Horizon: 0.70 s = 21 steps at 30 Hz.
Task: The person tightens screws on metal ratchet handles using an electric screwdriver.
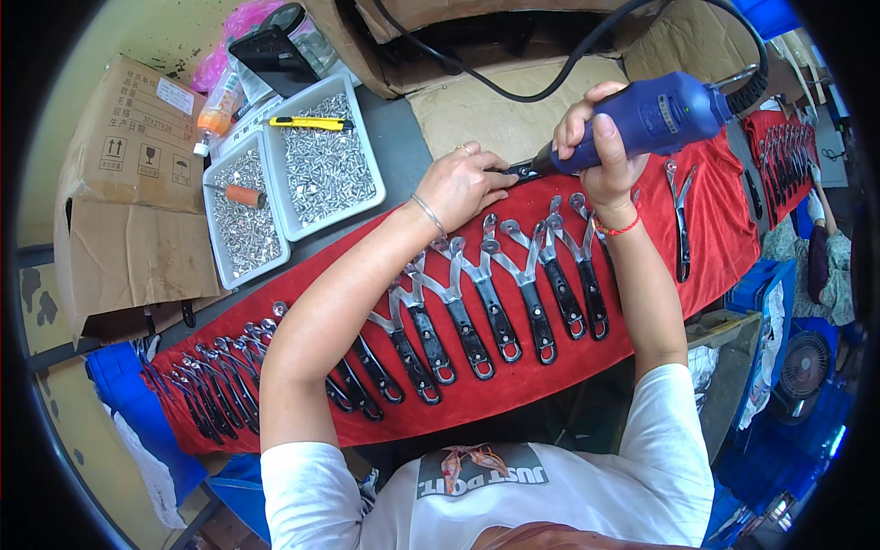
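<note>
In my right hand (600, 151) is a blue corded electric screwdriver (660, 115), held nearly level with its tip pointing left. The tip meets a black-handled tool (524, 172), which my left hand (463, 188) pins down with closed fingers; most of that tool is hidden. Below both hands, a row of similar tools with forked metal heads and black handles (495, 321) lies on a red cloth (720, 211). My left forearm covers part of the row. One more forked tool (682, 220) rests apart, right of my right wrist.
White trays (374, 165) of small metal fasteners stand at left, bearing a yellow utility knife (312, 123) and an orange-handled screwdriver (245, 195). Cardboard boxes (128, 183) flank them. The black cable (541, 97) loops above my hands. Another person (830, 257) works at far right.
</note>
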Motion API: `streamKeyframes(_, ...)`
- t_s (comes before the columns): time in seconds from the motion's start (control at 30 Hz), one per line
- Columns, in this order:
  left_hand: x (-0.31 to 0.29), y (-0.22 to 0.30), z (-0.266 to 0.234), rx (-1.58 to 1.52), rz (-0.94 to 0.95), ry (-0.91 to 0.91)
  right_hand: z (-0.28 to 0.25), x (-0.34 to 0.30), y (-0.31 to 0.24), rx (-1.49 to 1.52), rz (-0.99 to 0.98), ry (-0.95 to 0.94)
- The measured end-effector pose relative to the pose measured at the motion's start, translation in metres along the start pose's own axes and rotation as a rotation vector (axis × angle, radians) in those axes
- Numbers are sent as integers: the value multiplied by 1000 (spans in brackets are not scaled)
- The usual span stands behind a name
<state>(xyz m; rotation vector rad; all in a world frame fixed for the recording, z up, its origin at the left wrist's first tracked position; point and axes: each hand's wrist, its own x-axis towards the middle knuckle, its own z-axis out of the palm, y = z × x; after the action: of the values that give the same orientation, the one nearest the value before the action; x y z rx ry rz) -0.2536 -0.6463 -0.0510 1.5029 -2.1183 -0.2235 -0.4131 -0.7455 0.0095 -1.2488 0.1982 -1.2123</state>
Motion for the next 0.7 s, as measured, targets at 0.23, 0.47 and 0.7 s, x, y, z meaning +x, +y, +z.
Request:
streamKeyframes(0.23, 3, 1, -2, 20, -40, 3, 2, 5, 4, -11, 49, -99)
streamKeyframes(0.47, 4, 6, 2, 43, -5, 9, 3, 3, -5, -56, 51, -96)
streamKeyframes(0.7, 5, 78, -19, 66, -59, 166, -49, -27, -92, -11, -116, -26)
